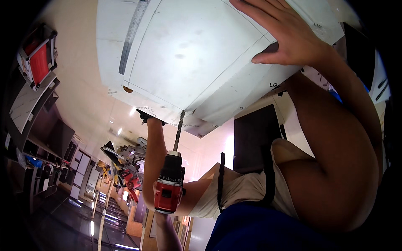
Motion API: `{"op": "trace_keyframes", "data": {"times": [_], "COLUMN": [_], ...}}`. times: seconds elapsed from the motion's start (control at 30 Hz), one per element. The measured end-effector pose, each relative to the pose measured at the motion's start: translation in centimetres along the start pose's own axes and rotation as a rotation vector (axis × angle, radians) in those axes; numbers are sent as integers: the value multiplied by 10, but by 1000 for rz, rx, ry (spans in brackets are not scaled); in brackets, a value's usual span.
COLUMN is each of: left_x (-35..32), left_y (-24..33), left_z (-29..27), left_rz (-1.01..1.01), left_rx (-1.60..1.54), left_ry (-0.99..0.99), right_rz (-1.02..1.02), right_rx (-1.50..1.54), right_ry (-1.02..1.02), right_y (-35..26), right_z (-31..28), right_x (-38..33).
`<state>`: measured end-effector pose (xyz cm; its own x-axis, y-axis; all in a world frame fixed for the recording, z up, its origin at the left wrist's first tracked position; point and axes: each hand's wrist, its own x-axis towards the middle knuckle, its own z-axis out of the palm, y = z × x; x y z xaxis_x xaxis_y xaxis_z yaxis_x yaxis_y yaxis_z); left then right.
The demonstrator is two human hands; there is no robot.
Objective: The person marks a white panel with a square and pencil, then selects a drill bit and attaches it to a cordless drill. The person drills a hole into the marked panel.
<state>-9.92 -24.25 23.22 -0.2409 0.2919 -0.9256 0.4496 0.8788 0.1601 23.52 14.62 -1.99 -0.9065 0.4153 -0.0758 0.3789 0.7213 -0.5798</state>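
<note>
My left hand, mostly hidden behind a red and black cordless drill [168, 194], holds it from below; its wrist [164, 224] shows beneath. The long twist bit [179, 131] points away from me, and its tip meets the near corner of pencil lines on a white panel [188, 50]. Whether the tip has entered the panel I cannot tell. My right hand [284, 31] lies on the panel's right side, fingers spread, thumb apart. A dark opening [271, 47] shows beside that thumb. A small half-round brown hole [127, 89] is near the panel's left corner.
A metal ruler [130, 39] lies along the panel's left side. My bare legs [155, 146] are bent on both sides below the panel. Red power tools [129, 180] stand on the floor at left, and a red-and-black framed item [38, 62] farther left. A dark board [257, 136] lies beneath.
</note>
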Motion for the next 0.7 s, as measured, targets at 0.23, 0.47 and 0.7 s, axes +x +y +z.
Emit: {"op": "trace_keyframes", "data": {"times": [0.23,0.47,0.7], "left_x": [-1,-4,-9], "left_y": [6,13,21], "left_z": [-5,-6,-12], "left_rz": [4,4,4], "left_rx": [10,19,37], "left_ry": [3,1,1], "right_rz": [1,-10,-1], "right_rx": [9,-2,4], "right_ry": [9,11,2], "right_y": [0,1,1], "right_z": [2,1,1], "right_x": [-2,0,-1]}}
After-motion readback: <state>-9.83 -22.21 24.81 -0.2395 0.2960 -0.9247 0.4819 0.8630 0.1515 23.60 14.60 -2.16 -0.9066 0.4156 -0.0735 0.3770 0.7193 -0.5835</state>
